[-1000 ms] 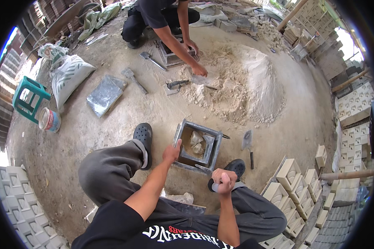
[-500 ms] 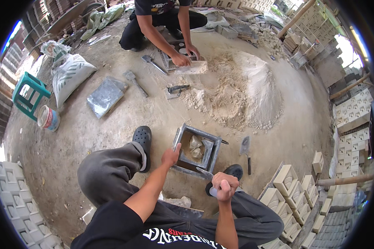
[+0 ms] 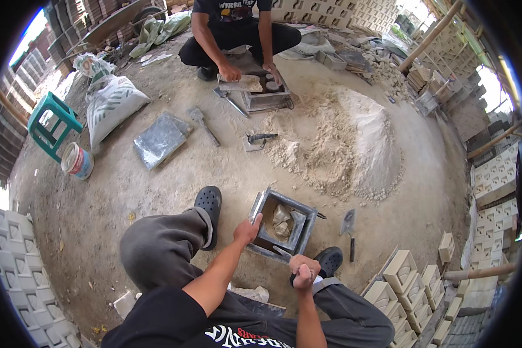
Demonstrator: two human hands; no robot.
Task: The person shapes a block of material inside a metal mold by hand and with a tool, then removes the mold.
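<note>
A square grey metal mould stands on the ground between my feet. Inside it sit a smaller metal frame and several pale lumps. My left hand is closed on the mould's left wall, where a light strip runs along the rim. At the near right corner my right hand is wrapped around a tool with a narrow metal blade, its handle hidden in my fist. The blade's tip points up and left over the near rim; whether it touches the metal I cannot tell.
Right of the mould lies a trowel. Beyond is a sand heap; at the far side a co-worker squats over another mould. Patterned blocks stand near right. A metal slab and a sack lie left.
The whole view has shifted, putting the scene lower and farther right. The co-worker's pale board moved from the front of their mould to its left side. My hands keep their grips.
</note>
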